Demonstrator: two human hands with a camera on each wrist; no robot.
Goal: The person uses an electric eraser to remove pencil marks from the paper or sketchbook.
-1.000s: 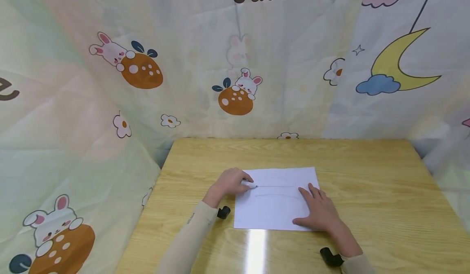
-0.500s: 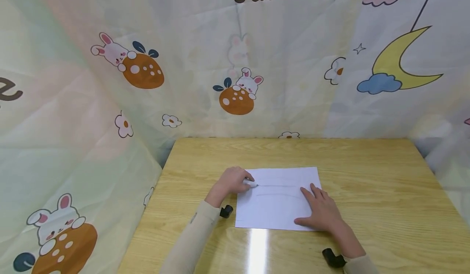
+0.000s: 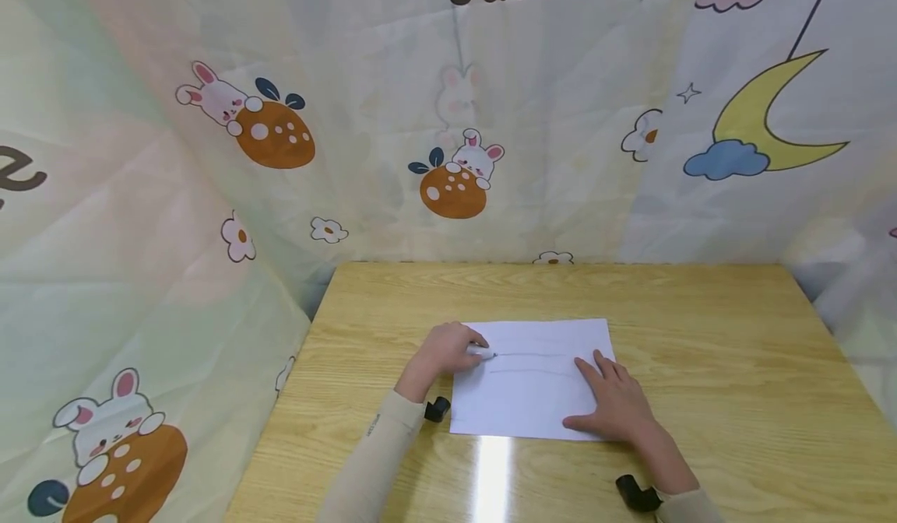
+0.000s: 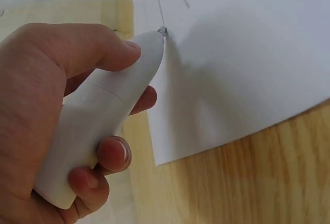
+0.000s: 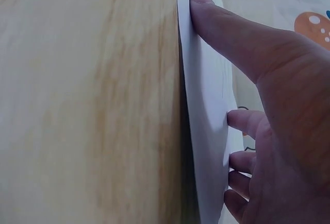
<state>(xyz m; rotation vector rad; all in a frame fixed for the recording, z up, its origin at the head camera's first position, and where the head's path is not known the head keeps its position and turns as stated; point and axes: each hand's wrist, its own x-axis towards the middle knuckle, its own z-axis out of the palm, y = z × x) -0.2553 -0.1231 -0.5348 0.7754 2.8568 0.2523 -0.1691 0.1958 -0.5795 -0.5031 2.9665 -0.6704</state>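
A white sheet of paper (image 3: 529, 406) lies on the wooden table, with thin, roughly horizontal lines across its upper half. My left hand (image 3: 443, 354) grips a thick white pen-shaped tool (image 4: 98, 113), fingers curled round its body and thumb along its upper side. Its small metal tip meets the left end of a line on the paper, near the left edge. My right hand (image 3: 615, 400) rests with spread, extended fingers on the paper's right side. In the right wrist view, the thumb (image 5: 227, 26) lies along the near edge, which is raised slightly from the table.
The wooden table (image 3: 729, 367) extends around the paper. Behind and to the left hangs a printed cloth (image 3: 364, 180) with rabbits, flowers and a moon. Black camera mounts (image 3: 636, 493) sit at both wrists. Light reflects off the table in front of the paper.
The head view has shifted very slightly. My left hand has changed its tilt a little, with the tool's tip still near the line's left end. My right hand has stayed on the paper.
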